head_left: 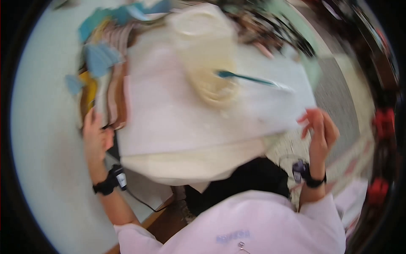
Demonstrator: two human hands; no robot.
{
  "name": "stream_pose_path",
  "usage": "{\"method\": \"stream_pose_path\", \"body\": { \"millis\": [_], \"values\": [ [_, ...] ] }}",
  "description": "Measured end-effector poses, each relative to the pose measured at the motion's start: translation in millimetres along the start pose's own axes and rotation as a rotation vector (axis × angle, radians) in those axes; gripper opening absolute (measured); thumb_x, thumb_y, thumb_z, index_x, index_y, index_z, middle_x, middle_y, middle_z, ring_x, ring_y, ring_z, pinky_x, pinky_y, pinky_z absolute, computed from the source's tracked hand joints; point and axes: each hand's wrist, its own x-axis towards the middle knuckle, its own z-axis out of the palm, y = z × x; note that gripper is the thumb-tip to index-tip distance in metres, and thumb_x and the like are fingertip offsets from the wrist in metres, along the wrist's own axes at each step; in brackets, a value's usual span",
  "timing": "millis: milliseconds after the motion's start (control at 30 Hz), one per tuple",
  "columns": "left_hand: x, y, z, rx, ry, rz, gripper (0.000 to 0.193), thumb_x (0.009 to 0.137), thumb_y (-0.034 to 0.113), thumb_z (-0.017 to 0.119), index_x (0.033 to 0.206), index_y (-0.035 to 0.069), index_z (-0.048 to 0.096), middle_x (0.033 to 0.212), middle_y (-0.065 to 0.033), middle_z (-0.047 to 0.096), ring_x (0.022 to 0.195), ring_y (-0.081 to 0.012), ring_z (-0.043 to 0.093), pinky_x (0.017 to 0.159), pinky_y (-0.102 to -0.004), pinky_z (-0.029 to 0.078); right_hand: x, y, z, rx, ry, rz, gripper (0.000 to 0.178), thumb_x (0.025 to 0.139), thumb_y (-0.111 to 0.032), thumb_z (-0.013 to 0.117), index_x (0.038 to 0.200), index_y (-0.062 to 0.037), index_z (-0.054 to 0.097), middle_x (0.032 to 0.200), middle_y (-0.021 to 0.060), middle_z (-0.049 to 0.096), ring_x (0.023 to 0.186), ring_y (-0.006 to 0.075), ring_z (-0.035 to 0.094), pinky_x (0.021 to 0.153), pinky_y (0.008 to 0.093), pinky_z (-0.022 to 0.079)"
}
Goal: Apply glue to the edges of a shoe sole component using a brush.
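Nearest is the person's own pale pink shirt (253, 216), with black cloth (241, 186) showing beyond it, below the near edge of a white-topped table (160, 131). A dark band (105, 186) with a small device is on the left wrist, and another (315, 182) is on the right. The right hand (321, 131) is just off the table's right side, its fingers loosely bent and spread, with nothing visible in it. The left hand (98, 135) is at the near end of a row of layered strips (120, 97) along the table's left side, brown, pale and yellow; its fingers are partly curled, but blur hides whether they grip a strip or only touch it. Light-blue pieces (99, 59) lie on the strips farther along. Beyond the hands, a translucent, yellowish container (207, 51) stands near the middle of the table, and a slim teal tool (249, 79) reaches from over it toward the right. At the far right is a jumbled heap of brown and black pieces (264, 31), while teal pieces (105, 19) lie at the far left.
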Motion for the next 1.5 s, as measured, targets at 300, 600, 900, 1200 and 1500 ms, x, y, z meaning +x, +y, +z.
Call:
{"method": "stream_pose_path", "body": {
  "millis": [300, 600, 900, 1200, 1500],
  "values": [
    [-1.9, 14.7, -1.4, 0.247, 0.091, 0.0, 0.065, 0.09, 0.043, 0.054, 0.14, 0.011, 0.027, 0.053, 0.0014, 0.041, 0.035, -0.0043, 0.032, 0.029, -0.0197, 0.021, -24.8, 41.7, -91.4, -0.054, 0.349, 0.145, 0.024, 0.095, -0.018, 0.051, 0.093, 0.0013, 0.066, 0.069, 0.0054, 0.064, 0.045, 0.0038, 0.047, 0.042, 0.0174, 0.035],
    [-57.7, 53.4, 34.7, 0.191, 0.185, 0.234, 0.056, 0.092, 0.023, 0.054, 0.141, 0.01, 0.03, 0.062, -0.0011, 0.048, 0.04, -0.0057, 0.037, 0.036, -0.0191, 0.025, -67.9, 101.7, -184.4, -0.052, 0.431, 0.448, 0.025, 0.093, -0.021, 0.053, 0.09, -0.0005, 0.066, 0.069, 0.0046, 0.064, 0.045, 0.004, 0.048, 0.041, 0.0178, 0.036],
    [-123.3, 101.9, 104.6, 0.252, -0.649, 0.224, 0.062, 0.088, 0.014, 0.056, 0.14, -0.001, 0.027, 0.088, -0.0157, 0.065, 0.061, -0.0169, 0.056, 0.065, -0.025, 0.046, -91.2, 152.4, -260.9, -0.258, 0.129, 0.894, 0.025, 0.089, -0.025, 0.057, 0.095, -0.002, 0.065, 0.073, 0.0033, 0.065, 0.051, 0.0063, 0.054, 0.043, 0.0203, 0.042],
    [-166.1, 121.6, 219.4, -0.099, -1.261, -0.089, 0.055, 0.092, 0.008, 0.048, 0.14, -0.004, 0.025, 0.107, -0.0245, 0.059, 0.086, -0.0232, 0.062, 0.084, -0.0326, 0.047, -142.9, 363.3, -235.9, 0.148, 0.051, 1.208, 0.026, 0.087, -0.026, 0.057, 0.101, -0.0051, 0.061, 0.079, 0.0064, 0.065, 0.053, 0.0109, 0.057, 0.043, 0.0246, 0.046],
    [-170.6, 111.7, 372.4, 0.177, -1.286, -0.488, 0.079, 0.083, 0.02, 0.062, 0.143, -0.002, 0.015, 0.133, -0.027, 0.041, 0.126, -0.0341, 0.04, 0.098, -0.0404, 0.036, -355.7, 491.6, -151.4, -0.426, -0.623, 1.188, 0.044, 0.083, -0.021, 0.059, 0.125, -0.009, 0.05, 0.105, 0.0198, 0.059, 0.093, 0.0314, 0.06, 0.075, 0.0455, 0.051]
  ]
}}
